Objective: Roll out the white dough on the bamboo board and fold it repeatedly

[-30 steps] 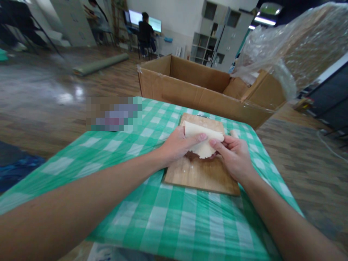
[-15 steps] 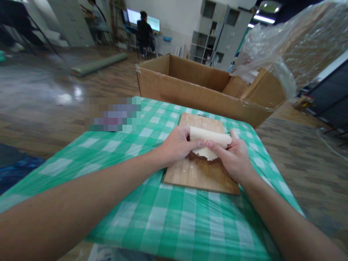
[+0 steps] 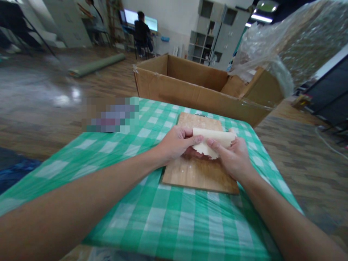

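In the head view, a table [image 3: 152,221] under a green-and-white checked cloth [image 3: 108,181] fills the foreground. On it lies a wooden board [image 3: 201,177] with small white specks on its near part. Just behind the board's far edge shows a shiny curved rim [image 3: 200,115], too little of it to tell what it is. A pixelated patch [image 3: 110,114] covers whatever is at the table's far left corner. Blue patterned fabric [image 3: 19,168] shows at the left edge.

The pale sheet [image 3: 214,136], thin and ragged along its near edge, is over the board, between the hands. The left hand [image 3: 178,143] pinches its left part, thumb on top; the right hand [image 3: 236,156] pinches its right part, thumb likewise on top. The hands and sheet hide part of the board behind them.

Beyond the table, a large open cardboard box [image 3: 190,88] stands across the way; its near wall hides its floor. Inside, at its right end, slants a cardboard piece [image 3: 235,86], and clear plastic wrap [image 3: 255,50] hangs over that end. Farther back, the shelf unit [image 3: 199,45] has small items in some compartments, too small to name. A green roll [image 3: 98,65] lies on the floor [image 3: 108,81], and a person [image 3: 141,32] sits before lit monitors [image 3: 151,24].
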Motion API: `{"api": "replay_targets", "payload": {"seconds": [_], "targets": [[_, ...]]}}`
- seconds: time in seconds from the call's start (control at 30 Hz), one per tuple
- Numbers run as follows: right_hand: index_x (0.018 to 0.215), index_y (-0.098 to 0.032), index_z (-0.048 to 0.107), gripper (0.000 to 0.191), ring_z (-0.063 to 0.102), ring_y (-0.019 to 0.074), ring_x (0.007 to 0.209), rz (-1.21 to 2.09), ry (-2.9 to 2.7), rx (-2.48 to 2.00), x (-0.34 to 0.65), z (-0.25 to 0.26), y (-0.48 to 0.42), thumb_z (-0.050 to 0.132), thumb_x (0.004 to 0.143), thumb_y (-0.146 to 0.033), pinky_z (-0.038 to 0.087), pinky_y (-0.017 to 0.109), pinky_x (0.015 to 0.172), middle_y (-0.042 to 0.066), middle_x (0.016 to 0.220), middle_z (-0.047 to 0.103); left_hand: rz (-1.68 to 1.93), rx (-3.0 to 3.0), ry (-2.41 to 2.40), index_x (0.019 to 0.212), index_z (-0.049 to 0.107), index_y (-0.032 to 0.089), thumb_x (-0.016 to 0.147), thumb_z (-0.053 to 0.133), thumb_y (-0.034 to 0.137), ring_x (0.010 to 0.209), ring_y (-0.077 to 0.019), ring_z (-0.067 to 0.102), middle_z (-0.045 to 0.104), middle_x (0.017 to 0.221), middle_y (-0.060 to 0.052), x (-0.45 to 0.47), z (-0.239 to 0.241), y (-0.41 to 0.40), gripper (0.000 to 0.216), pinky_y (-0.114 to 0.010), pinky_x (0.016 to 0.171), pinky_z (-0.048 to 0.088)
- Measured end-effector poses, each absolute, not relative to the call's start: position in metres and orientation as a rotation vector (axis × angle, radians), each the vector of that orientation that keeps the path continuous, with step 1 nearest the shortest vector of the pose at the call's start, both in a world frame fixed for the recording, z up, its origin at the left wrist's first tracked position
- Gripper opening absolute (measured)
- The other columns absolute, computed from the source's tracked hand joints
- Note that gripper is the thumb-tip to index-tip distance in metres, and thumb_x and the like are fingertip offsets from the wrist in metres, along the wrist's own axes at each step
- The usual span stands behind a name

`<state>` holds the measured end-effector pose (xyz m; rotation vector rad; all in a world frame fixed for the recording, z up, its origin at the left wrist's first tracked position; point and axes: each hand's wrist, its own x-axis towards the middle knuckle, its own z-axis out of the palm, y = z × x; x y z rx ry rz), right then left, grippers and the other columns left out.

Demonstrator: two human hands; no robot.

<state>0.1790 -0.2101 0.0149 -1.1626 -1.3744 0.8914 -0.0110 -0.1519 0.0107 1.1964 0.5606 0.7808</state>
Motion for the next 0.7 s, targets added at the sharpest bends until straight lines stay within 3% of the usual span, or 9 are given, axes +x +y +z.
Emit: {"api": "replay_targets", "payload": {"seconds": [0.2,0.33,0.53,0.7], "targets": [[0.101,-0.02,0.081,0.031,0.077,0.0229,0.077,0.888,-1.351,-1.18,0.181,0.011,-0.208,0.084,0.086,-0.046,0.062,0.032,0.065,0.008,0.097,0.082,0.801,1.177,0.623,0.084,0.076,0.01,0.085,0.085,0.034,0.071,-0.0152,0.074,0.076,0.08,-0.008,-0.014,0.011,-0.147,0.026,-0.029,0.071,0.066],[0.096,-0.018,0.08,0.036,0.073,0.0219,0.069,0.887,-1.331,-1.22,0.185,0.009,-0.206,0.08,0.087,-0.053,0.058,0.031,0.058,0.008,0.089,0.081,0.836,1.196,0.641,0.09,0.078,0.009,0.087,0.082,0.032,0.067,-0.0142,0.073,0.077,0.083,-0.009,-0.016,0.012,-0.145,0.024,-0.025,0.065,0.063],[0.091,-0.02,0.08,0.03,0.074,0.0242,0.077,0.779,-1.406,-1.226,0.184,0.012,-0.208,0.081,0.087,-0.05,0.059,0.033,0.063,0.007,0.089,0.081,0.773,1.145,0.508,0.104,0.077,0.011,0.082,0.087,0.036,0.081,-0.0183,0.076,0.079,0.096,-0.011,-0.011,0.012,-0.152,0.034,-0.031,0.074,0.066],[0.094,-0.019,0.078,0.032,0.071,0.0192,0.064,0.925,-1.366,-1.202,0.173,0.017,-0.214,0.08,0.088,-0.051,0.058,0.029,0.054,0.005,0.081,0.079,0.826,1.234,0.629,0.092,0.076,0.012,0.08,0.087,0.033,0.069,-0.0167,0.074,0.079,0.084,-0.009,-0.009,0.016,-0.158,0.027,-0.025,0.061,0.06]]}}
